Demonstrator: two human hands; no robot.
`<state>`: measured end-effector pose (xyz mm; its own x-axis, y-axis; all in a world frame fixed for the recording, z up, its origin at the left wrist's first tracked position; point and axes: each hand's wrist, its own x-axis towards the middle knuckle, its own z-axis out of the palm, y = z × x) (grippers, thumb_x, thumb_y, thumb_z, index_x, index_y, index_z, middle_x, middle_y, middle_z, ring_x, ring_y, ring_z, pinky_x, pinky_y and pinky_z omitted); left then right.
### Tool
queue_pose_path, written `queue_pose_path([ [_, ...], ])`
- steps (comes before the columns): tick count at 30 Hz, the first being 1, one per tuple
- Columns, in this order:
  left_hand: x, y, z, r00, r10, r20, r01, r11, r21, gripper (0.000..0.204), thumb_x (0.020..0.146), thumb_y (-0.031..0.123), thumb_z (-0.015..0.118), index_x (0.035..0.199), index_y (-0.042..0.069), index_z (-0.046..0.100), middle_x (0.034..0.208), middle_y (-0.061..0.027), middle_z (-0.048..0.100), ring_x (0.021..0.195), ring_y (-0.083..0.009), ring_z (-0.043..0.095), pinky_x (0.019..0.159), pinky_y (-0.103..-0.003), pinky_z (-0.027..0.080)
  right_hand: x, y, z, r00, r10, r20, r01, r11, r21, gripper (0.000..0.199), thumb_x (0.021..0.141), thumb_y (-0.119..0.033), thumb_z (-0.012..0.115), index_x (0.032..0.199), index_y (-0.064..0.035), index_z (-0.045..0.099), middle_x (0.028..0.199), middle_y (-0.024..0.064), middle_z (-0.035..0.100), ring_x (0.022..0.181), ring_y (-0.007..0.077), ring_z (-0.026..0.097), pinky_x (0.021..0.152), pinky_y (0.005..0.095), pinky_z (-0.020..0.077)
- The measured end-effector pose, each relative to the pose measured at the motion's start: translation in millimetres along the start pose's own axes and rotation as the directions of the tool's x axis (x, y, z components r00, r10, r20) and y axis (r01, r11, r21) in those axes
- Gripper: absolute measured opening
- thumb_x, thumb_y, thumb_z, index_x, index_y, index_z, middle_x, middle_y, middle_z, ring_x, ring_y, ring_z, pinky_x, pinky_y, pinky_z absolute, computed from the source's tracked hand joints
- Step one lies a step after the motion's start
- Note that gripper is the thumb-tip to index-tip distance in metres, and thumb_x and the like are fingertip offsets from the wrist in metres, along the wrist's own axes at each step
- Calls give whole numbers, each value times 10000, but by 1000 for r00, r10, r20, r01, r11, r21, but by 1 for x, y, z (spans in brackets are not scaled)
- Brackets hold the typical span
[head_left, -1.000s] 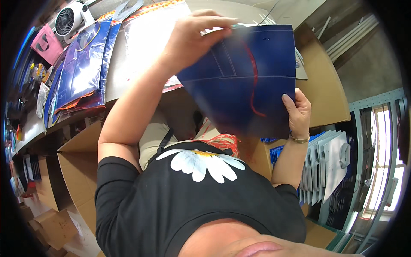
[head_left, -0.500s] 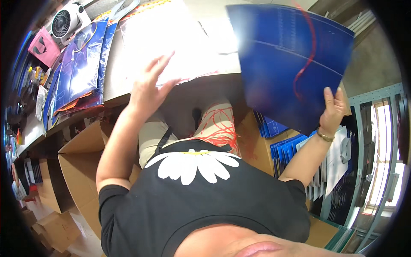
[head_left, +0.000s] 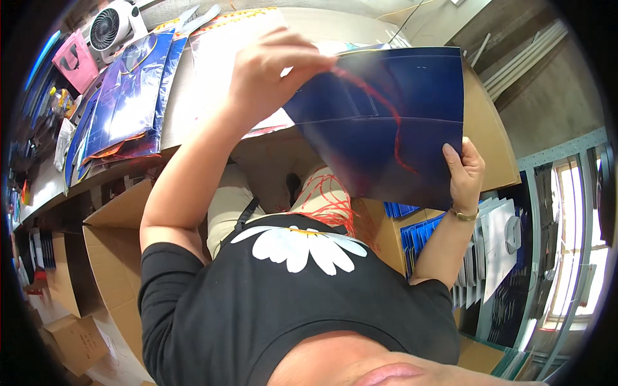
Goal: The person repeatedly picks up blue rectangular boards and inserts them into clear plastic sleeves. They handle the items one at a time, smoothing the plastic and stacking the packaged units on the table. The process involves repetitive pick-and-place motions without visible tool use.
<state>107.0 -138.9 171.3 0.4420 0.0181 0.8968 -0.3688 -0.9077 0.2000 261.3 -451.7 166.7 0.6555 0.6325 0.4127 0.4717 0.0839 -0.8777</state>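
Note:
My right hand (head_left: 465, 170) grips the right edge of a dark blue flat sheet (head_left: 412, 145) with pale lines across it, thumb in front. The sheet is raised over the table's front edge. At its upper left corner, my left hand (head_left: 277, 67) has its fingertips pinched together on a thin red cord (head_left: 376, 93). The cord hangs blurred across the front of the sheet. More red cords (head_left: 325, 202) lie in a tangle over my thigh.
Glossy blue packs (head_left: 129, 90) lie on the table (head_left: 187, 96) at the left, beside a white fan (head_left: 106, 29) and a pink bag (head_left: 76, 62). Blue and white sheets (head_left: 492, 241) stand upright at my right. An opened cardboard box (head_left: 116, 257) stands at lower left.
The blue sheet has moved left and tilted. My left hand has risen rightward to its upper corner and closed on the red cord. My right hand still holds the sheet.

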Motion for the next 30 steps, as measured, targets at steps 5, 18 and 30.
queue_pose_path([
  [5, -164, -16, 16, 512, -287, 810, -141, 902, 409, 78, 744, 58, 576, 774, 45, 646, 829, -113, 624, 816, -274, 596, 727, -369, 501, -1, 23, -73, 963, -31, -269, -40, 966, -256, 155, 891, -50, 592, 1026, 22, 616, 957, 35, 632, 851, 81, 553, 776, 217, 446],
  [18, -84, -12, -69, -171, 109, 979, 887, 450, 105, 375, 802, 280, 677, 1115, 77, 645, 730, -102, 689, 547, -158, 636, 461, -252, 492, 69, 129, -162, 972, -105, 212, -126, 529, 839, 445, 915, -204, 503, 1295, 15, 432, 824, 99, 507, 697, 189, 479, 591, 289, 407],
  [30, -73, -5, -37, 78, -661, 746, 572, 643, 509, 327, 831, 106, 545, 1149, 116, 622, 942, -125, 676, 875, -212, 640, 733, -338, 499, 89, 183, 4, 852, 154, 501, -521, 360, 774, 287, 937, -176, 521, 1160, 3, 536, 1002, 88, 629, 907, 161, 604, 810, 300, 503],
])
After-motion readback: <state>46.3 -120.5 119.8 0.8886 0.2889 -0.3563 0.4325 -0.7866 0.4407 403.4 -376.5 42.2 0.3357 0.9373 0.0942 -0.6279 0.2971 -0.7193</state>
